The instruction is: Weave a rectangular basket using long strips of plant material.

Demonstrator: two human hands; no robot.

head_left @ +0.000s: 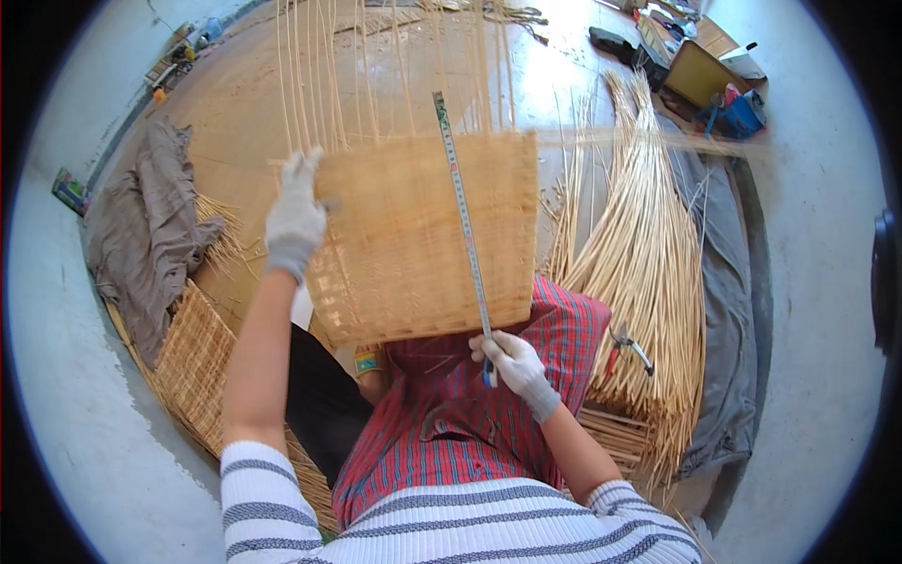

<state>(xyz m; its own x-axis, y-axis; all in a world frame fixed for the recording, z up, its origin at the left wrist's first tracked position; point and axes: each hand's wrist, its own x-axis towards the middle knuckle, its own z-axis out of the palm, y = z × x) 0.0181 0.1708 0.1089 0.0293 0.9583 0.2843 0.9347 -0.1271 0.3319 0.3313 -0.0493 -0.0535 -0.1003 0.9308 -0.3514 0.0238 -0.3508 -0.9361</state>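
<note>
This single fisheye view looks from the wearer's head, downward and forward, quite near to the woven panel (413, 235), reaching the floor (235, 89) beyond.

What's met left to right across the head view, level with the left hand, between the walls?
Small box → grey-brown cloth → small stick bundle → left hand → woven panel → big stick bundle → blue-grey cloth.

tape measure (463, 216) | scale marks | digits too small to read
</note>
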